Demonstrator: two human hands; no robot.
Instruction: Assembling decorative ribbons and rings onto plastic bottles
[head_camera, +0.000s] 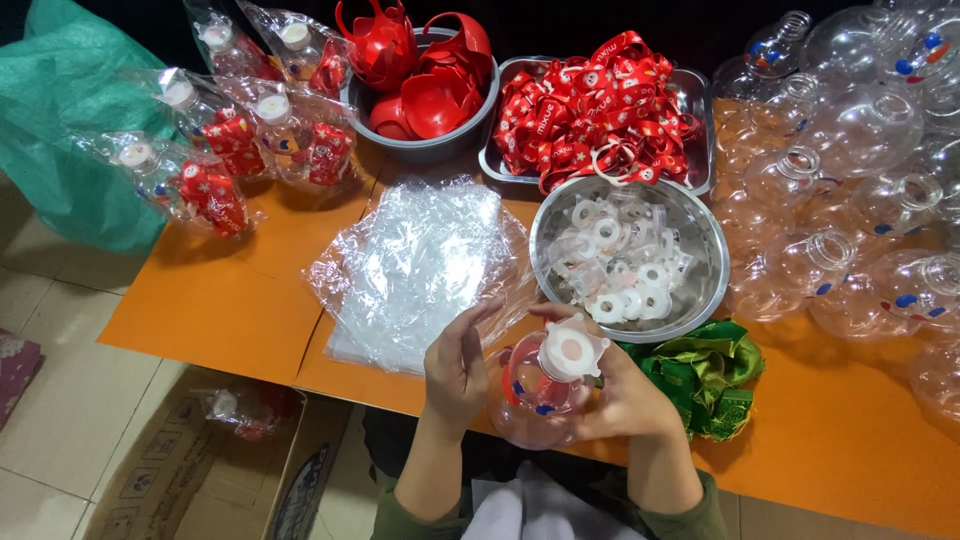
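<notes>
Your 2 hands meet low in the view, just above your lap, around a clear round plastic bottle (535, 395) with a white cap (573, 350) on its neck and something red inside it. Your left hand (457, 372) presses flat against the bottle's left side, fingers straight and pointing up, so that grip is wide and only touching. Your right hand (625, 398) wraps the right side, thumb up at the cap's edge; that grip is closed on the bottle. You hold the bottle at the near edge of the orange table (230, 290), tilted so the cap faces the camera.

Just beyond your hands lies a stack of clear plastic bags (415, 265), and beside it to the right a steel bowl (705, 285) full of white caps. A crumpled green cloth (705, 375) sits just right of your right hand. Farther back stand a steel tray (695, 95) of red printed ribbons and a grey bowl (425, 145) of red plastic handles. Along the right side, many empty clear bottles (850, 130) are heaped together. At the far left, 5 bagged finished bottles (215, 150) lie near a green sack (70, 130). A cardboard box (190, 470) stands on the floor below the table.
</notes>
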